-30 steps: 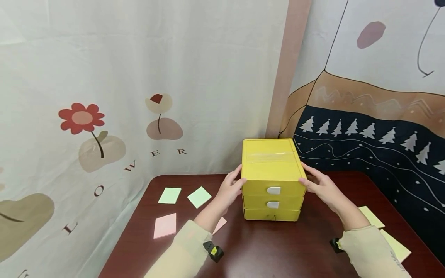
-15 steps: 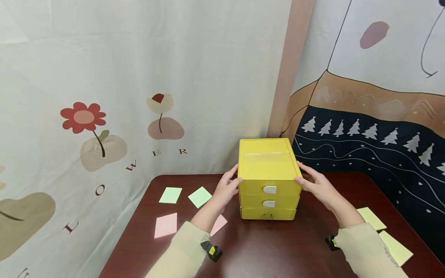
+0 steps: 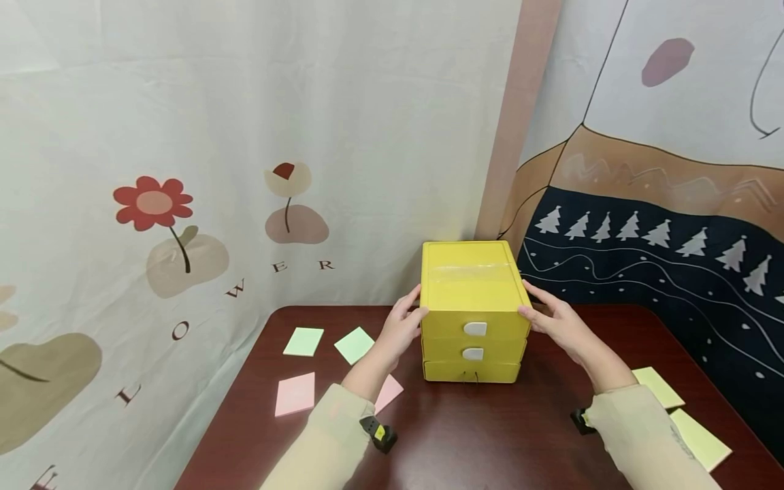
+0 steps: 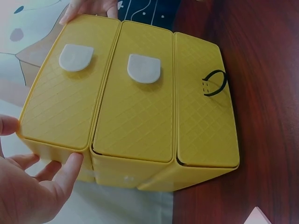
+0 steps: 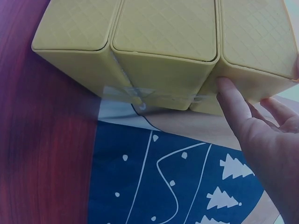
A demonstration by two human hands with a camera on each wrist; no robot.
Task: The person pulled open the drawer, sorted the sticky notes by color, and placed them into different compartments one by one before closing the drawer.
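Hands [image 3: 398,330] touch yellow drawer unit [image 3: 470,289] | drawers [image 4: 133,114] apparently closed | contents hidden

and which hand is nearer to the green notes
Left. The left hand is at the left side of the yellow drawer box, just right of the green notes; the right hand is farther off, at the box's right side.

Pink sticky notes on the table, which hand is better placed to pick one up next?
Probably your left hand: both pink sticky notes lie on its side of the yellow three-drawer unit. Your right hand touches the unit's other side.
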